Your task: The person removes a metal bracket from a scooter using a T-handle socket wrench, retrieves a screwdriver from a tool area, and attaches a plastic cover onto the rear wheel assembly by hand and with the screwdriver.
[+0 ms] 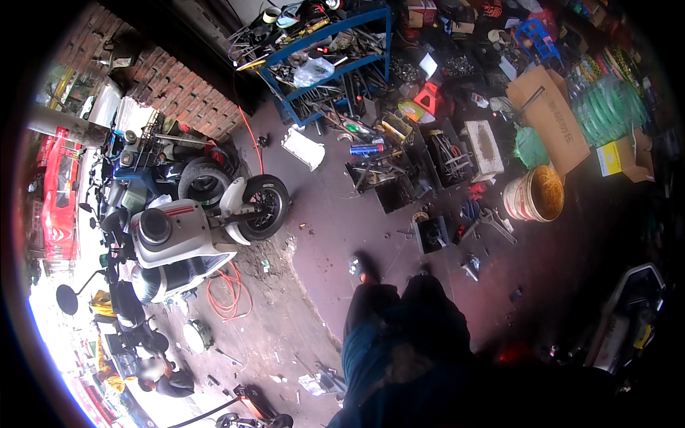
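A dim brownish shape (408,364) lies in shadow against my dark blue clothing. It looks like a hand or hands held close to my body, but fingers and any held thing cannot be made out. I stand upright, with my dark trousers (371,305) and one shoe (355,266) showing below. On the floor ahead are a small black tray (432,235), a large wrench (498,224) and a short metal cylinder (471,268). Beyond them sit open black boxes of tools (451,158). Neither hand visibly touches any of these.
A white scooter (182,232) stands at left, near stacked tyres (203,180) and a coiled orange hose (230,294). A blue tool rack (325,68) is at the back. A stained bucket (534,194) and a cardboard box (549,118) stand right. A person (171,379) is at lower left.
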{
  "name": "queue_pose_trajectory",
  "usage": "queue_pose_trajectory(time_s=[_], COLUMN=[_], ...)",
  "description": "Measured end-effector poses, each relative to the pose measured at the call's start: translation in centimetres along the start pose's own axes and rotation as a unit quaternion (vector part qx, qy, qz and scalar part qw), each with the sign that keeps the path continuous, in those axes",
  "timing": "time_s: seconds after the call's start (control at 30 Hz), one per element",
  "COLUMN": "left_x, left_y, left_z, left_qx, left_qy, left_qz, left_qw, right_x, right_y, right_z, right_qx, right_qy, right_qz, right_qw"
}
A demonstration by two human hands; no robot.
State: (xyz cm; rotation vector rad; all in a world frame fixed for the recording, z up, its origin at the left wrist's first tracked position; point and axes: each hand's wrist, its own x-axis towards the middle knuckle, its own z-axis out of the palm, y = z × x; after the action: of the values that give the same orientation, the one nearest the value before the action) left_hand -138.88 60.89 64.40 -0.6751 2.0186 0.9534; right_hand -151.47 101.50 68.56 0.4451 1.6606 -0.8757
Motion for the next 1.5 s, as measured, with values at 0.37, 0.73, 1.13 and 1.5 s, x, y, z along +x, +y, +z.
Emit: queue_pose_trajectory(time_s=[0.37, 0.73, 1.13, 1.5], left_x=[-0.6, -4.2, -5.3, 2.9], left_y=[0.9, 2.1, 9.1, 13.8], left_z=[-6.9, -5.8, -5.0, -2.8], left_qx=[0.023, 0.039, 0.03, -0.14], left_qy=[0.001, -0.005, 0.074, -0.006], left_qz=[-0.004, 0.007, -0.036, 0.227], left_qw=[1.0, 0.999, 0.996, 0.964], right_x=[0.3, 0.0, -1.2, -2.6], right_y=[-5.6, -5.2, -5.0, -6.5], right_z=[-1.1, -3.4, -4.8, -4.8], right_qx=[-0.007, -0.002, -0.003, 0.013], right_qy=[-0.016, -0.05, -0.088, -0.143], right_qz=[-0.001, -0.014, -0.032, -0.028], right_qw=[1.0, 0.999, 0.996, 0.989])
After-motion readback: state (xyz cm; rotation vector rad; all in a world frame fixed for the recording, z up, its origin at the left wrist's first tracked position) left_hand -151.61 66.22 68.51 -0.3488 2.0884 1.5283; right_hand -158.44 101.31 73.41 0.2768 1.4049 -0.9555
